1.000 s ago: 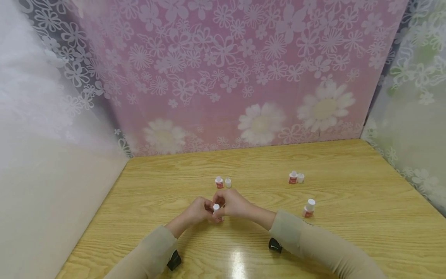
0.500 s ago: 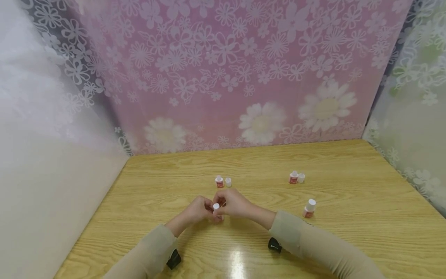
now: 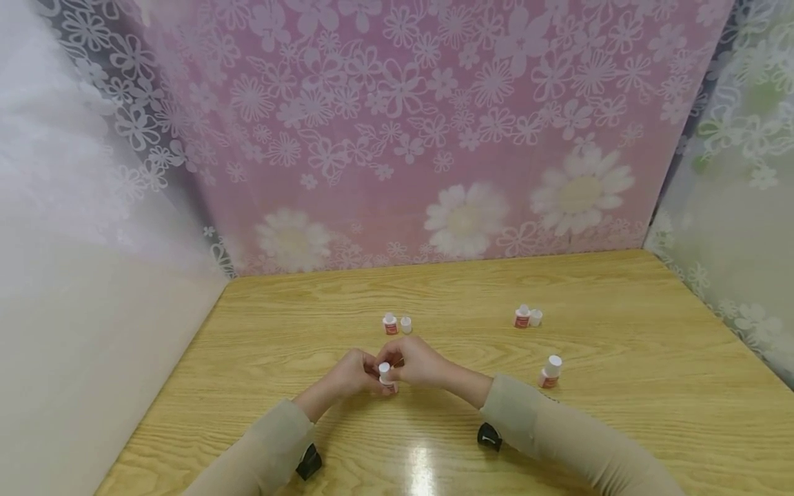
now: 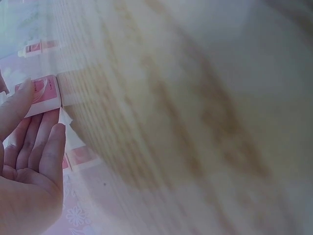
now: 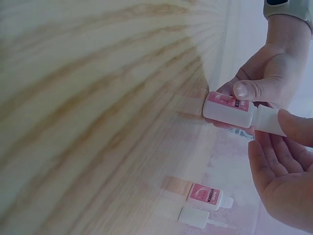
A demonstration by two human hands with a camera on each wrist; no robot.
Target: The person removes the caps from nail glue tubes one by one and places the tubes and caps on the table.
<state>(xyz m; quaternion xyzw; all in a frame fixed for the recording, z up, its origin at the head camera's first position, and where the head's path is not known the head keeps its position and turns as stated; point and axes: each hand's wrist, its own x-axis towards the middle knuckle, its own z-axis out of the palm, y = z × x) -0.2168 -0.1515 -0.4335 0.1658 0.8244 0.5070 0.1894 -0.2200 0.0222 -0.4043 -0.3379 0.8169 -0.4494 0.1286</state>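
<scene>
A small white bottle (image 3: 389,388) with a pink label stands upright on the table in the head view, its white cap (image 5: 269,121) seated on top. My left hand (image 3: 349,374) holds the bottle's body; in the right wrist view its thumb lies across the label. My right hand (image 3: 418,362) pinches the cap between thumb and fingers. The left wrist view shows the lower part of the bottle (image 4: 48,93) with a thumb over the label, while the cap is out of sight there.
Behind the hands stands an uncapped bottle (image 3: 390,324) beside its cap (image 3: 406,325), whose brush points up. Another uncapped bottle (image 3: 522,317) and cap (image 3: 536,317) are at the back right. A capped bottle (image 3: 550,373) stands nearer on the right. Flowered curtains (image 3: 459,138) enclose the wooden table (image 3: 298,310).
My right fingers have shifted slightly around the cap, so more of the cap and bottle shows. The left hand keeps its hold, and the other bottles stay where they were.
</scene>
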